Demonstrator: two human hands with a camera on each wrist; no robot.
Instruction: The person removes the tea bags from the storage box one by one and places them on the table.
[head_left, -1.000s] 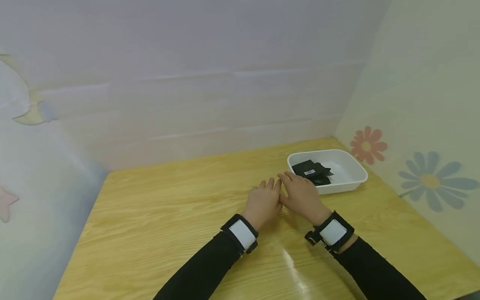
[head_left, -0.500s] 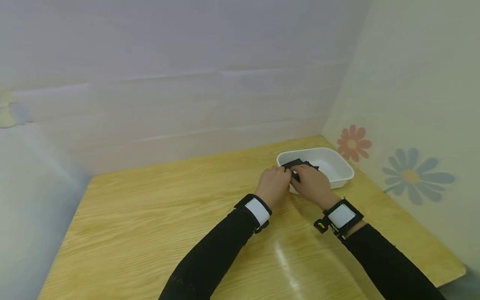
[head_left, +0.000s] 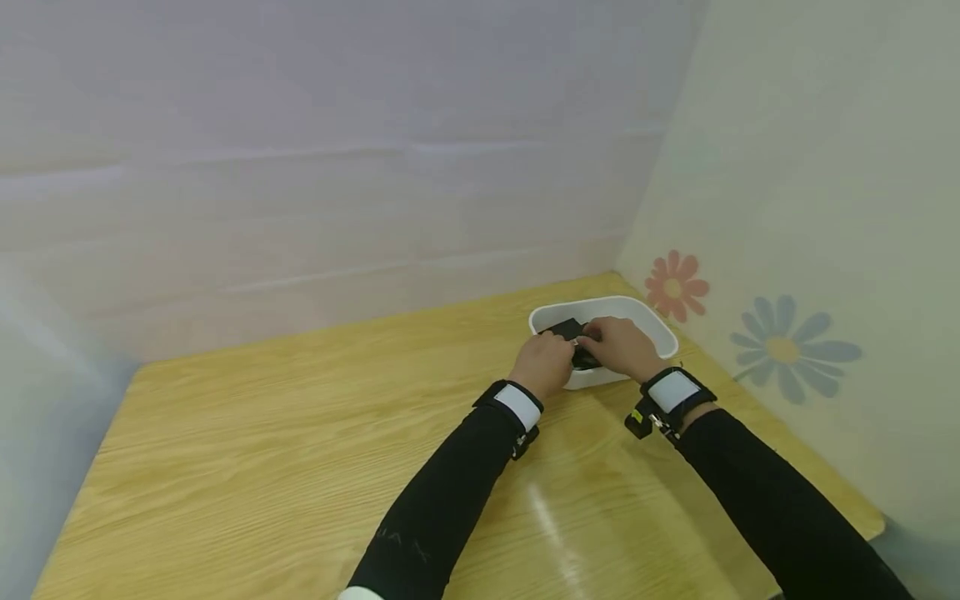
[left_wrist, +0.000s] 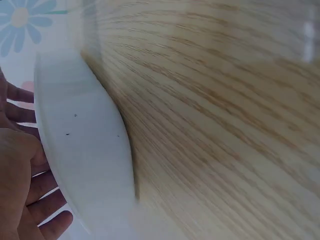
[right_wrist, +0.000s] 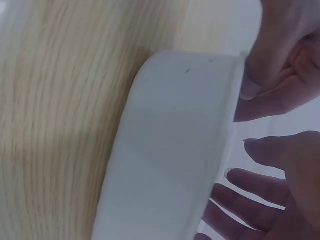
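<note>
A white tray [head_left: 639,305] stands at the table's far right corner with several black packets [head_left: 564,328] in it. Both of my hands reach over its near rim, side by side. My left hand [head_left: 553,358] lies over the packets at the tray's left end, and my right hand [head_left: 617,345] touches them from the right. The left wrist view has my left hand [left_wrist: 20,175] beside the tray wall [left_wrist: 85,150] with fingers stretched out. In the right wrist view my right hand [right_wrist: 270,190] has straight, spread fingers above the tray wall [right_wrist: 170,150]. No packet shows in either wrist view.
The wooden table [head_left: 300,433] runs wide to the left of the tray. A pale wall backs it, and a side wall with flower stickers [head_left: 780,348] stands close on the right. The table's right edge lies just beyond my right forearm.
Both hands have moved from the bare table in front of the tray forward and into it, onto the black packets. The head view has swung right.
</note>
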